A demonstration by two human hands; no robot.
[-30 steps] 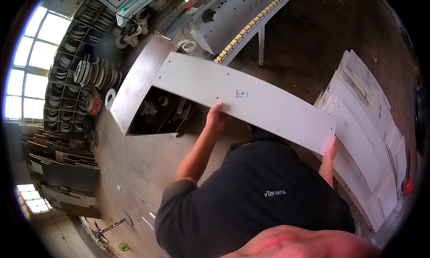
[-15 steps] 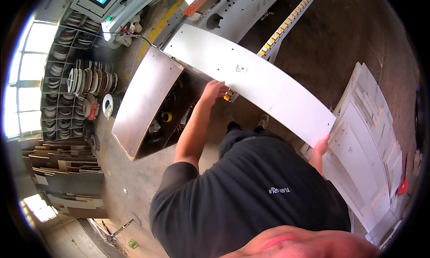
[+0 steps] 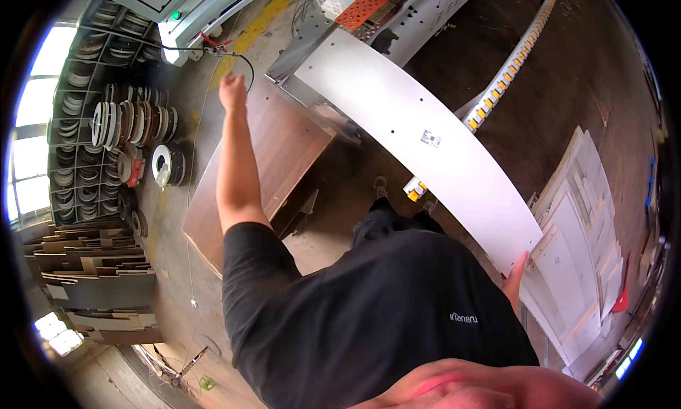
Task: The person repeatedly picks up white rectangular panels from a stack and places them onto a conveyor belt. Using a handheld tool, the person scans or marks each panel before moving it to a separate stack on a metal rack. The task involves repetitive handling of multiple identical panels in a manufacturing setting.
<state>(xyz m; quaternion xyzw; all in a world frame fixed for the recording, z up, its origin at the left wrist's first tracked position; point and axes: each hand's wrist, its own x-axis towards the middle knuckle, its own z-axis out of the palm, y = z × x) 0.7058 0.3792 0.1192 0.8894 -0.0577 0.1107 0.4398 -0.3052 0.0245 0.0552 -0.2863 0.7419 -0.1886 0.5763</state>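
Observation:
A long white panel (image 3: 425, 146) with a few small holes and a small label lies across my front, its far left end at the metal machine edge. At its near right corner my right hand (image 3: 516, 273) is closed on the edge, thumb on top; its other fingers are mostly hidden. My left hand (image 3: 233, 93) is off the panel, stretched over the brown wooden cabinet (image 3: 266, 143). Its fingers are curled, and I cannot make out whether anything is in them. A black cable (image 3: 245, 60) curves just beyond that hand.
A yellow-and-white roller rail (image 3: 500, 83) runs under the panel. White boards (image 3: 578, 246) are stacked at right. Edge-band rolls (image 3: 135, 125) fill racks at left, above stacked panels (image 3: 99, 288). A grey machine with an orange plate (image 3: 365, 8) stands ahead.
My left hand has let go of the panel's near edge and reached far left over the cabinet. The panel and my right hand appear shifted slightly right and nearer in the view.

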